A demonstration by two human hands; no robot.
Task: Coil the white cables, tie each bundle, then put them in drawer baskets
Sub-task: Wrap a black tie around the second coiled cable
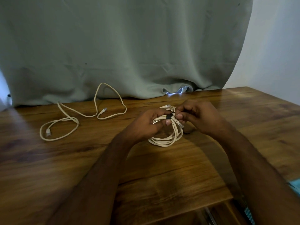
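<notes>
A coiled bundle of white network cable [167, 138] is held just above the brown wood-grain counter [65, 159], right of centre. The left hand [151, 122] is curled round the top of the coil, where a black tie strap [168, 117] is wrapped. The strap's end is pinched by the right hand [197, 116], fingers bent. A second white network cable [78, 120] is laid loose and uncoiled on the counter, well apart to the left. A grey-green cloth curtain [121, 46] is hung behind.
</notes>
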